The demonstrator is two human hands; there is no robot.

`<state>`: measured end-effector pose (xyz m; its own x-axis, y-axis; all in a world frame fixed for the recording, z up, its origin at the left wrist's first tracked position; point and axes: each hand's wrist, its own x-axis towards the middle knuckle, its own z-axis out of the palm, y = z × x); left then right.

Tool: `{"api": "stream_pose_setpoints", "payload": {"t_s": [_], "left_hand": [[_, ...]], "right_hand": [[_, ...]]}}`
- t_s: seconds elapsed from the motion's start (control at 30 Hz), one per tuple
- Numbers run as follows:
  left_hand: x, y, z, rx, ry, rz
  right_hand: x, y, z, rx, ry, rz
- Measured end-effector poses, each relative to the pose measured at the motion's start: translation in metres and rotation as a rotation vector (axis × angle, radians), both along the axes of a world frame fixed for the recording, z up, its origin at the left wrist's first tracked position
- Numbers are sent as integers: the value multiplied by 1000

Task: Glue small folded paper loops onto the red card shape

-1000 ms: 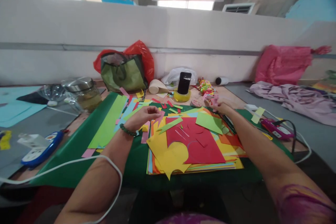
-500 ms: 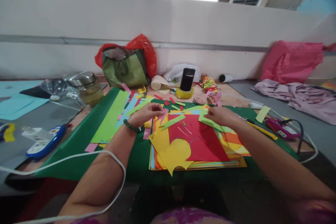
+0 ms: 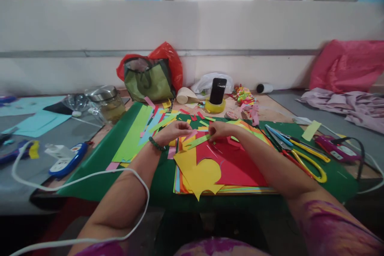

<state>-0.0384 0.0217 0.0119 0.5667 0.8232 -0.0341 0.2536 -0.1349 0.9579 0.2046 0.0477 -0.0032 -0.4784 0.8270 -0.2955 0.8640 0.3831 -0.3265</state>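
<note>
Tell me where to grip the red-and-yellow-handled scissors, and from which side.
Probably by the yellow handle loop of the scissors, coming from the near right side with the right hand: it points that way, while the blades point away, toward the far left.

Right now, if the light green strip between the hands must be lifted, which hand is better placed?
Probably the right hand: it is by, perhaps touching, the right end of the strip. The left hand looks busy, pinched at pink paper, perhaps holding it.
</note>
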Motion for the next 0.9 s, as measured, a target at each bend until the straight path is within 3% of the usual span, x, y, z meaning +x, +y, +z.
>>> {"api": "stream_pose_setpoints", "payload": {"t_s": [0.27, 0.43, 0.57, 0.73, 0.9], "left_hand": [[4, 6, -11, 16, 30, 28], [3, 7, -12, 26, 41, 49], [4, 8, -11, 23, 39, 59], [7, 5, -9, 49, 21, 98], [10, -1, -2, 103, -38, 170]], "right_hand": [[5, 9, -8, 46, 83, -42], [10, 12, -12, -48, 198, -28], [13, 14, -14, -32, 279, -80], [15, 10, -4, -18, 493, -65], [13, -1, 11, -232, 800, -104]]}}
